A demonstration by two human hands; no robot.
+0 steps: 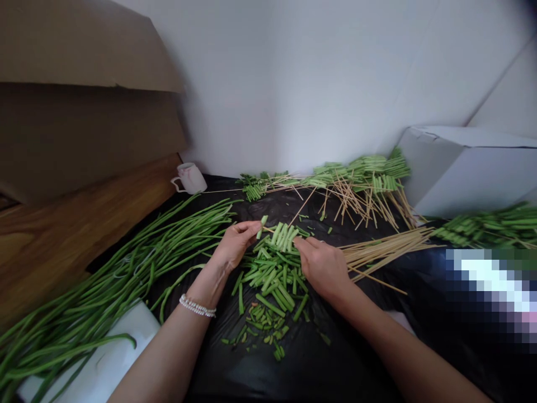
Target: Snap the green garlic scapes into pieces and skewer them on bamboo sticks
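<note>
My left hand pinches a short cut piece of yardlong bean between thumb and fingers, and a thin skewer tip shows beside it. My right hand grips a row of bean pieces threaded side by side on bamboo skewers. Under both hands lies a heap of cut bean pieces. A bundle of bare bamboo skewers fans out to the right of my right hand. A bracelet of small beads circles my left wrist.
Long uncut yardlong beans lie at the left, on black plastic sheeting. Finished skewers of beans pile up at the back against a white wall. A white mug stands at back left, beside a wooden board and cardboard.
</note>
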